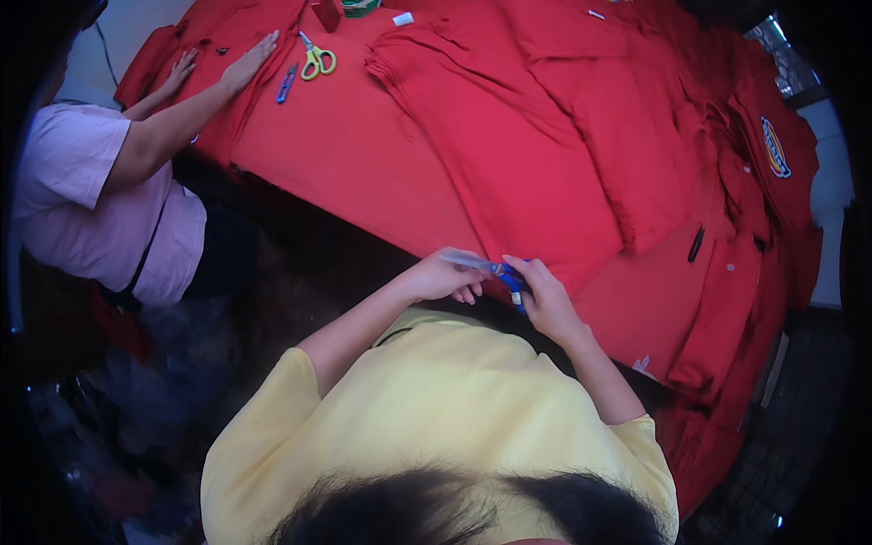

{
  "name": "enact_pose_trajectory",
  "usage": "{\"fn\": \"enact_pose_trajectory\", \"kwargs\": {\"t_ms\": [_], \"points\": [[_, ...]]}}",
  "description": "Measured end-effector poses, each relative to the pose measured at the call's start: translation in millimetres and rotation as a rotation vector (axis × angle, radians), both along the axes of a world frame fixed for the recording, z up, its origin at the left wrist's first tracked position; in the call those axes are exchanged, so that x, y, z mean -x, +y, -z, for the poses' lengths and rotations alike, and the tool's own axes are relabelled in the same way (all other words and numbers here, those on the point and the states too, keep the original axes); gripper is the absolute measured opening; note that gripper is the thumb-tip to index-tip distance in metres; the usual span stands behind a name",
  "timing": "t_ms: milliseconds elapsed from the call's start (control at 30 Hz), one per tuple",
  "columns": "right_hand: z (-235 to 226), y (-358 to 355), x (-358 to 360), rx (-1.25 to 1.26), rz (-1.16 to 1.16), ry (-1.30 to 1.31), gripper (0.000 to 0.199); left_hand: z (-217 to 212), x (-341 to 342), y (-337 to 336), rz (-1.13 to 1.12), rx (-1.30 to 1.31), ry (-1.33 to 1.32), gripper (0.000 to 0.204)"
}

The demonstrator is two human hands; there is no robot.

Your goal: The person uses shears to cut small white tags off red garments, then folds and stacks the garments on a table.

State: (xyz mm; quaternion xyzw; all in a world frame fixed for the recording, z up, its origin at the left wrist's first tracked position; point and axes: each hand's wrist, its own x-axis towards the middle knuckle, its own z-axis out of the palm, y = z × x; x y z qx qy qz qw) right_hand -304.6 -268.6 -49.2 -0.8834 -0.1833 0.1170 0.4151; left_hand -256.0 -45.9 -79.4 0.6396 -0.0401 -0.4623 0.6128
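Between both hands, at the near edge of the red-covered table (345,173): one small blue-handled thread snip with pale metal blades (495,270), held level just above the cloth. Left hand (442,275), fingers curled narrow, pinching the blade end. Right hand (545,300), fingers closed around the blue handle end. Judged light, rigid and sharp at the tip; best gripped by the blue handle, blades kept away from the fingers. Outward: folded red work garments (563,136) stacked across the table, soft and limp, one bearing an oval sewn patch (775,147) at the right. Far left: yellow-handled scissors (317,60), a second blue snip (287,84), and another person in a lilac top, one flat hand (247,64) pressed on red fabric.
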Motion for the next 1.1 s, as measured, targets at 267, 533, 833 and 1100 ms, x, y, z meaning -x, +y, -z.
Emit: {"fn": "enact_pose_trajectory", "kwargs": {"t_ms": [267, 533, 833, 1100], "points": [[-79.2, -181.0, -195.7, -1.029, 0.621, -0.320, 0.026, 6.6, -28.2, 26.2, -0.425, -0.135, -0.287, 0.032], [13.9, -427.9, -93.4, -0.909, 1.311, -0.373, 0.032, 18.7, -15.7, -17.0, -0.541, 0.031, -0.232, 0.034], [23.7, -141.8, 45.3, -0.639, 0.687, -0.051, 0.050, 28.4, -4.0, -35.2, -0.670, 0.018, -0.299, 0.022], [44.9, -98.1, 66.3, -0.638, 0.592, -0.018, 0.060, 13.7, 10.6, -78.8, -0.483, -0.191, -0.506, 0.022]]}}
